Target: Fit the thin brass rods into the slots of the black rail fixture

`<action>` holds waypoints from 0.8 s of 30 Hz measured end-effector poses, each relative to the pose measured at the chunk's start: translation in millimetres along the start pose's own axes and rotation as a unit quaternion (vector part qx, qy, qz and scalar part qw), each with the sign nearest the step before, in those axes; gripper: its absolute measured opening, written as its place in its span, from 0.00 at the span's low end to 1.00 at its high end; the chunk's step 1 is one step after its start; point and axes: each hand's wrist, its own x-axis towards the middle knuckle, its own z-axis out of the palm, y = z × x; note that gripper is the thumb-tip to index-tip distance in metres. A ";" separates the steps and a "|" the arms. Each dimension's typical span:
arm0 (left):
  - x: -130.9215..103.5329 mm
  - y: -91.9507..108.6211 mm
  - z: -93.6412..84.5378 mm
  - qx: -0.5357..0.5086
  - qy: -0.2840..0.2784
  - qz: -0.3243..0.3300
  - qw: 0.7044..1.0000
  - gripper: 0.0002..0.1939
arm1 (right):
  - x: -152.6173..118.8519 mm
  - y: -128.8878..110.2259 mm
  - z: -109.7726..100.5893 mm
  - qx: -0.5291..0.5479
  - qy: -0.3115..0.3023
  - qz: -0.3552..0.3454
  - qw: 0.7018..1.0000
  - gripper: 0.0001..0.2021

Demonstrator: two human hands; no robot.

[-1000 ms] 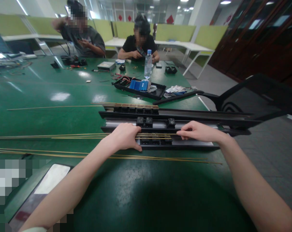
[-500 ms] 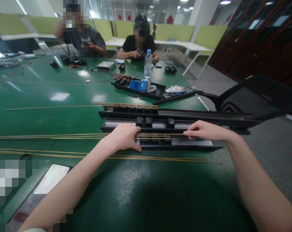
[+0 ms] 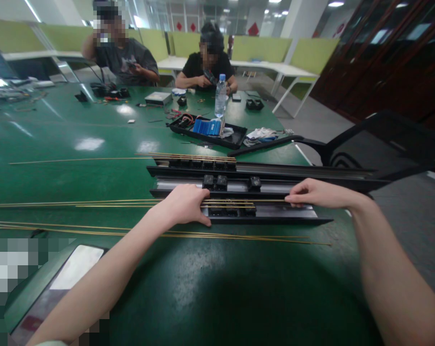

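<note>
My left hand [image 3: 187, 204] spans the left end of the nearest black channel [image 3: 285, 221], thumb at its front edge and fingers at the far side. My right hand [image 3: 307, 193] is closed in a pinch on the end of a thin brass rod [image 3: 270, 200], above the same channel. Several more brass rods [image 3: 109, 206] pass under or beside my left hand and lie over small black blocks [image 3: 232, 210] in this channel. Behind it, a second channel [image 3: 181, 185] holds three black blocks [image 3: 254, 183]. A third channel [image 3: 293, 169] carries a row of blocks topped with rods.
Loose brass rods [image 3: 239, 236] lie in front of the channels. A phone [image 3: 77, 266] is at lower left. Farther back are a black tray [image 3: 235, 137], a water bottle [image 3: 220, 98] and gloves [image 3: 262, 136]. A chair [image 3: 383, 144] stands right. Two people sit opposite.
My right hand has moved a little to the right, and the end of the pinched brass rod has moved with it. My left hand stays in place.
</note>
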 end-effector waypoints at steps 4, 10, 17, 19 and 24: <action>0.2 -0.8 1.5 -0.002 0.005 0.004 1.000 0.33 | -2.0 6.7 -3.4 -0.006 0.006 0.004 1.000 0.26; 0.1 -1.0 1.4 0.003 0.005 0.005 1.000 0.32 | -2.7 11.8 -6.0 -0.009 -0.010 0.012 1.000 0.25; 0.1 0.1 0.0 0.006 0.002 0.000 1.000 0.32 | -3.4 -8.6 -1.1 0.006 -0.008 0.013 1.000 0.24; 0.4 0.5 -0.1 0.006 0.002 0.002 1.000 0.32 | -0.4 -21.1 6.1 -0.004 0.001 -0.007 1.000 0.25; 1.4 2.1 -0.5 0.008 0.004 0.000 1.000 0.32 | 18.8 -53.7 38.1 -0.044 0.057 -0.084 0.994 0.27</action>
